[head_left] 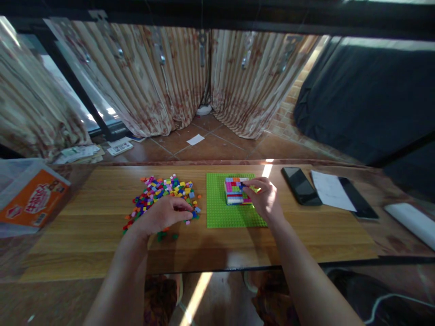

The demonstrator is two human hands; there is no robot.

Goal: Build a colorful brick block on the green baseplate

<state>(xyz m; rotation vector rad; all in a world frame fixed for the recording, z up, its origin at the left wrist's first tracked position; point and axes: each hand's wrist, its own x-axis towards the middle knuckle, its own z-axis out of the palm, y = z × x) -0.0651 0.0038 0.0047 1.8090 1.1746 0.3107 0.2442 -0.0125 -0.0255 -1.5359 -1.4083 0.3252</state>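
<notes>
A many-coloured block of toy bricks (233, 192) stands on the green baseplate (217, 215). My right hand (264, 197) reaches over its right side, thumb and fingers pinched on a small dark blue toy brick (243, 184) at the block's top; whether that brick is seated cannot be made out. My left hand (166, 213) hovers at the near right edge of a heap of loose toy bricks (159, 188). Its fingers are bent, with a small gap between thumb and forefinger, and nothing shows between them. The hand covers part of the heap.
Right of the baseplate lie a black phone (301, 185), a white paper sheet (333, 190) and a dark flat device (358, 199) partly under it. A clear plastic box with an orange label (34, 199) stands at the left end of the wooden table (84, 235). Curtains hang beyond.
</notes>
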